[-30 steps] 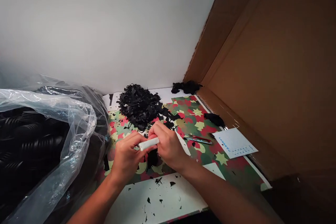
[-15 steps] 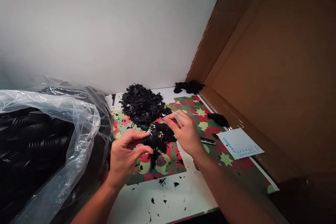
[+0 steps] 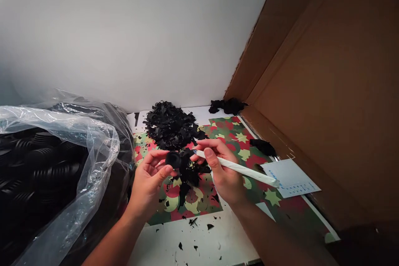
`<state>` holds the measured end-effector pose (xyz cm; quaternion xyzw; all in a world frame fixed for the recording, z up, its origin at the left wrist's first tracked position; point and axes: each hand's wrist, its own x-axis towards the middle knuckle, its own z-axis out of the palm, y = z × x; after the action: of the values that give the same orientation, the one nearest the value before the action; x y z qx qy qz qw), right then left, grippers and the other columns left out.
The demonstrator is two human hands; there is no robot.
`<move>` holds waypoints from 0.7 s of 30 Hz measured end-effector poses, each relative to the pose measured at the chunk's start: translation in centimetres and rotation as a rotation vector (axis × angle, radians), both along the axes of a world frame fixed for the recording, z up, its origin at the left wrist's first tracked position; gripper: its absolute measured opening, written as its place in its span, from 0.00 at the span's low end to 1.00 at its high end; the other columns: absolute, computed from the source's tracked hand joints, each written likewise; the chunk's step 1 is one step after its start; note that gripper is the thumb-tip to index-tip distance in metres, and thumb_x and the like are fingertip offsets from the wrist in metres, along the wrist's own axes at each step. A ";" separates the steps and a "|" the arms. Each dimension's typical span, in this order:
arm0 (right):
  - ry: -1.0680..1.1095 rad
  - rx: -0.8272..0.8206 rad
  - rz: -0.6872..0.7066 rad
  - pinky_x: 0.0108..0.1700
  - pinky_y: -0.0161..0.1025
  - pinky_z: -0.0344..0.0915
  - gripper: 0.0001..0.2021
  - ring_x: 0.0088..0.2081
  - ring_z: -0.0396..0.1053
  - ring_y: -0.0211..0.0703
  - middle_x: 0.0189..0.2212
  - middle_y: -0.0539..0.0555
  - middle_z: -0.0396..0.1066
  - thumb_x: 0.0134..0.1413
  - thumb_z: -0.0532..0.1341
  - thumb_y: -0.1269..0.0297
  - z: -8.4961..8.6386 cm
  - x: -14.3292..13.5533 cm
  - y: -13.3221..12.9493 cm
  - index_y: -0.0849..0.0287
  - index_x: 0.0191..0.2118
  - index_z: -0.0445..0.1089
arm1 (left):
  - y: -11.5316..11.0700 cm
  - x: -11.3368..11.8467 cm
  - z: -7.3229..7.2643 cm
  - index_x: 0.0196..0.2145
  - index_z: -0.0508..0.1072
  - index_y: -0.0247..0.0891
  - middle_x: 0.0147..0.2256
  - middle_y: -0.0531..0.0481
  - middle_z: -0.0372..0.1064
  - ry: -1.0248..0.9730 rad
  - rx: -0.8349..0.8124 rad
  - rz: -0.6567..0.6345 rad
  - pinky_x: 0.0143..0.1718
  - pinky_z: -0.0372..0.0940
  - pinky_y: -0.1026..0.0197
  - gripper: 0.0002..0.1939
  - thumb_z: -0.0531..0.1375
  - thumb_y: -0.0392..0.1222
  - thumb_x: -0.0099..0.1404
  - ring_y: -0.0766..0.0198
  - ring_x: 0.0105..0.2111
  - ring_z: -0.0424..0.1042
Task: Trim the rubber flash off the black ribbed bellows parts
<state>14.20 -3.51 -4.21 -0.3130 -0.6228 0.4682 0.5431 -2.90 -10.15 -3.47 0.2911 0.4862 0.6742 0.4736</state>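
My left hand [image 3: 149, 183] grips a small round black rubber part [image 3: 173, 160] between thumb and fingers, its hollow round face showing. In my right hand [image 3: 225, 170] is a white-handled tool [image 3: 249, 171], held like a pen, its dark tip pointing left close to the part. Loose black scraps [image 3: 190, 176] lie under and between both hands. Just beyond them rises a larger heap of black shavings [image 3: 170, 124] on the patterned sheet.
At the left, a clear plastic bag [image 3: 101, 149] holds many ribbed black parts [image 3: 59, 170]. A cardboard wall [image 3: 324, 91] stands at the right. Near it lie a white card [image 3: 293, 178], a dark bundle [image 3: 262, 146] and black cloth-like pieces [image 3: 229, 106].
The black part has turned so its round face shows. The white tool has swung round and its full length is now visible. The view has shifted slightly.
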 end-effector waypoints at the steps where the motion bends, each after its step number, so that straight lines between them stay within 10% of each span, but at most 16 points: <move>1: -0.039 0.068 -0.031 0.42 0.43 0.72 0.17 0.40 0.75 0.46 0.38 0.54 0.75 0.71 0.55 0.50 0.1 0.0 0.0 0.54 0.38 0.75 | 0.0 0.0 0.1 0.38 0.81 0.39 0.35 0.49 0.79 -0.002 0.002 0.007 0.31 0.72 0.68 0.22 0.80 0.45 0.47 0.66 0.30 0.76; 5: -0.204 0.171 0.017 0.45 0.43 0.69 0.17 0.45 0.73 0.47 0.42 0.57 0.74 0.72 0.50 0.60 0.1 -0.4 0.1 0.55 0.33 0.71 | -0.2 0.0 0.1 0.42 0.82 0.41 0.36 0.49 0.78 0.051 0.006 -0.009 0.34 0.73 0.67 0.21 0.77 0.48 0.51 0.65 0.33 0.76; 10: -0.254 -0.040 0.218 0.35 0.37 0.64 0.02 0.32 0.70 0.42 0.31 0.49 0.72 0.58 0.59 0.67 -0.5 -1.4 -0.1 0.54 0.36 0.69 | -0.2 0.0 -0.1 0.31 0.83 0.39 0.34 0.46 0.77 0.333 0.056 -0.081 0.33 0.72 0.63 0.13 0.77 0.44 0.49 0.59 0.34 0.77; 14: -0.184 -0.183 0.231 0.30 0.36 0.56 0.10 0.26 0.58 0.38 0.23 0.46 0.61 0.56 0.61 0.60 -0.5 -1.7 0.0 0.55 0.27 0.63 | -0.3 0.4 -0.4 0.23 0.79 0.38 0.37 0.42 0.79 0.490 0.061 -0.063 0.38 0.71 0.60 0.11 0.74 0.44 0.53 0.56 0.37 0.77; 21: -0.272 -0.103 -0.238 0.30 0.37 0.55 0.14 0.26 0.57 0.40 0.24 0.46 0.57 0.65 0.55 0.54 -1.7 0.7 3.7 0.53 0.29 0.60 | -0.1 0.5 -0.1 0.22 0.75 0.37 0.35 0.45 0.80 0.109 0.062 0.012 0.37 0.69 0.65 0.21 0.77 0.54 0.49 0.62 0.35 0.75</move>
<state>14.94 0.18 -5.91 -0.4723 -0.6244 0.3850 0.4887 -2.37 -10.30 -3.56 0.3391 0.4919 0.6749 0.4331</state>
